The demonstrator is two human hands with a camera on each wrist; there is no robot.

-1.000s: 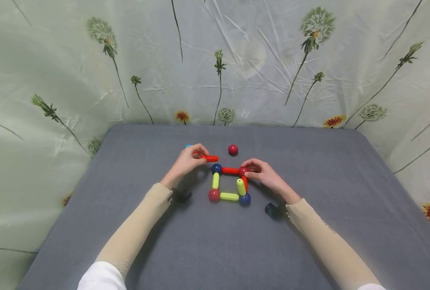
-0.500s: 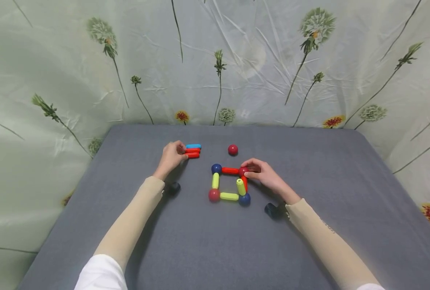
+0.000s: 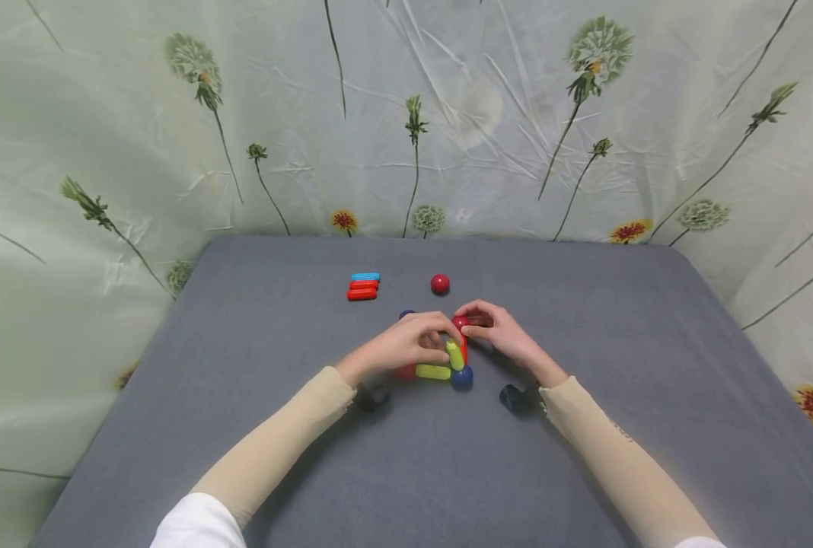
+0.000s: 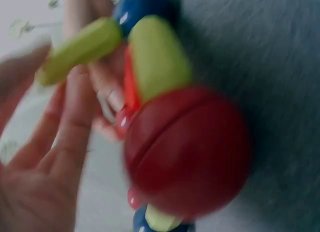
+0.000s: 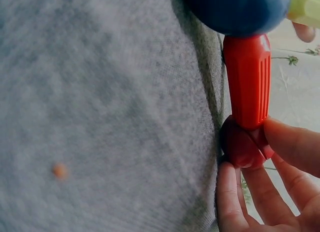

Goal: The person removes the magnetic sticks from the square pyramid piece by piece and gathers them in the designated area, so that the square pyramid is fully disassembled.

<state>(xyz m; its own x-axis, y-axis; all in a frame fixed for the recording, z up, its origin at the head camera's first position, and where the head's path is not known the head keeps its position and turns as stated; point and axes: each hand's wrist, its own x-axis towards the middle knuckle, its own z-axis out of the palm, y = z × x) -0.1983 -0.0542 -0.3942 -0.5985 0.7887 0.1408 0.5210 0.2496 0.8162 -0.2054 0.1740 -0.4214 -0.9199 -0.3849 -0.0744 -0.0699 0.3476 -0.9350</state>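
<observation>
Left hand [image 3: 406,344] around free end of raised lime rod [image 3: 455,355], fingers on either side, too blurry to tell if pinching; right hand [image 3: 501,333] clamped on corner red ball [image 5: 239,142], red rod [image 5: 248,84] attached. Imo hold that ball firm, move lime rod gently so foot doesn't pop off near blue ball [image 3: 462,378]. Far blue ball [image 3: 406,313] mostly hidden behind left hand, links there unreadable. Further out on surface [image 3: 447,472]: three spare rods [image 3: 363,286], loose red ball [image 3: 440,284]
</observation>
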